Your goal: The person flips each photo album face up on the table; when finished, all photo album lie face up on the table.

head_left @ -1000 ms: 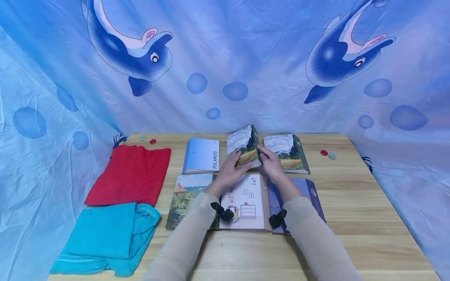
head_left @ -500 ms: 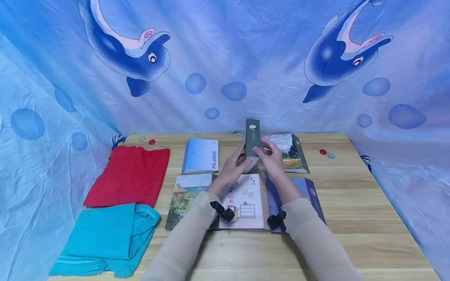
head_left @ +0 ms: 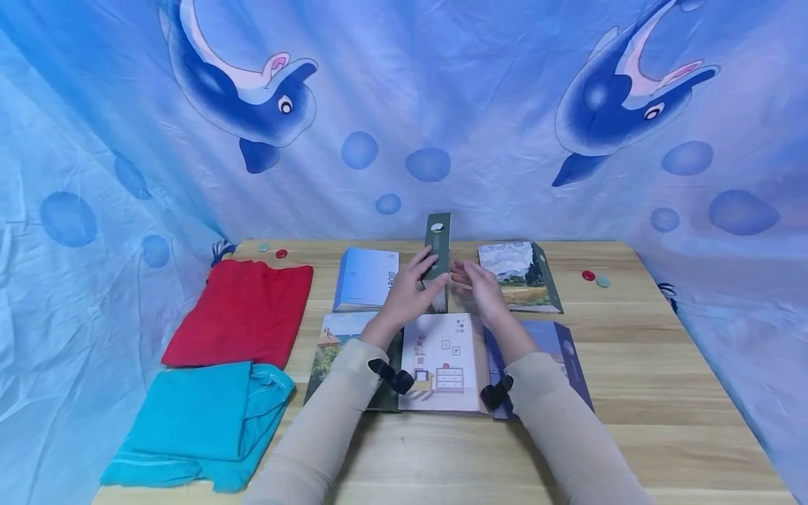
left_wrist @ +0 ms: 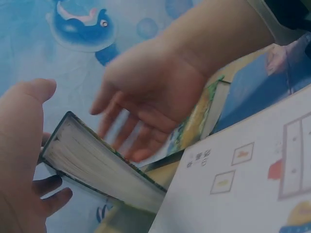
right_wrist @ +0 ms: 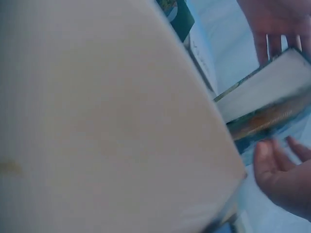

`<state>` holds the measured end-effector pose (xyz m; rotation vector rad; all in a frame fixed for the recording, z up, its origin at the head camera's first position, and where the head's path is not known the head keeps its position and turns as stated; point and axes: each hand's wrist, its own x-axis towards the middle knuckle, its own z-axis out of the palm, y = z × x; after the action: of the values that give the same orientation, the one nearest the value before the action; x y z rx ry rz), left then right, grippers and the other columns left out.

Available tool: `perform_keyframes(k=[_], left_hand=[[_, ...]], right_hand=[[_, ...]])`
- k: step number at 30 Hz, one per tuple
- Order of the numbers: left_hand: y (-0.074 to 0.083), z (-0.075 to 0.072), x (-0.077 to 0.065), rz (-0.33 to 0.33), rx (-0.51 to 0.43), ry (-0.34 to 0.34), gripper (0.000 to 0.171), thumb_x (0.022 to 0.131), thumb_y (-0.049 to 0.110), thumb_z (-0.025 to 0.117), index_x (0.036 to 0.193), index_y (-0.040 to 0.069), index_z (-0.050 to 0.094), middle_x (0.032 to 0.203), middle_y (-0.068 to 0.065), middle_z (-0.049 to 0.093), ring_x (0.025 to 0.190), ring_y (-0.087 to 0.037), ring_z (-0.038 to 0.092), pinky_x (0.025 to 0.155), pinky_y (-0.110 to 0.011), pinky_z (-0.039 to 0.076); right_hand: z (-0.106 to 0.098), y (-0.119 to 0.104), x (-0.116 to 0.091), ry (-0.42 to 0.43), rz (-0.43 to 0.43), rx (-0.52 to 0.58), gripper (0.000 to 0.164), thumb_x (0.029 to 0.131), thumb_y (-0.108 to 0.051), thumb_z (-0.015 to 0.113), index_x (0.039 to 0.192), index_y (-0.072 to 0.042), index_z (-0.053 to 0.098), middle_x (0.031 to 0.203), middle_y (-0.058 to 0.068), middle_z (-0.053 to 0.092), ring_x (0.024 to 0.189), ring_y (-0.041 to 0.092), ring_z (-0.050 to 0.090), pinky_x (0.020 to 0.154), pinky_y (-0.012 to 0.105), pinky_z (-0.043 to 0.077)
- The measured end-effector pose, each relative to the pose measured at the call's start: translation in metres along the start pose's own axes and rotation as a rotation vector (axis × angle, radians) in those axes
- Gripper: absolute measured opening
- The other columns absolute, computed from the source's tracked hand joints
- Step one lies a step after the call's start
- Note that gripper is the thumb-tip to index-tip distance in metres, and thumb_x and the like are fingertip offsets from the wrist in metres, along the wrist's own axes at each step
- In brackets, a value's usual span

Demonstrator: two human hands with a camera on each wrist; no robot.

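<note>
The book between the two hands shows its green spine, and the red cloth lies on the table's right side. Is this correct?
Not quite: in the head view, the red cloth lies on the left side of the table. The book between the left hand and the right hand does show its green spine.

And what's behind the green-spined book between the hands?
Beyond the green-spined book in the head view, blue fabric shows; whatever sits directly behind it is covered.

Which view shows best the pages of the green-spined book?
Left wrist view: there the green-spined book shows its page edges close. Head view shows mainly its spine; right wrist, blurred page edges and cover.
</note>
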<state>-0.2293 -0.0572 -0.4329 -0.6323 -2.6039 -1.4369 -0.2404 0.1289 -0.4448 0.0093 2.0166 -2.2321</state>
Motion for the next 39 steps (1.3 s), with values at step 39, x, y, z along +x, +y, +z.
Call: perform_keyframes(k=[39], left_hand=[[-0.036,0.005,-0.006,-0.482,-0.100,-0.134,0.076,0.107,0.050,0.040,0.164,0.013,0.006,0.170,-0.008,0.009,0.155,-0.029,0.010,0.123,-0.051,0.016]], right_hand=[[-0.014,0.013,0.010,-0.057,0.095,-0.356,0.079,0.105,-0.057,0.040,0.163,-0.008,0.017,0.168,0.014,0.017,0.152,0.036,0.021,0.122,0.054,0.019]])
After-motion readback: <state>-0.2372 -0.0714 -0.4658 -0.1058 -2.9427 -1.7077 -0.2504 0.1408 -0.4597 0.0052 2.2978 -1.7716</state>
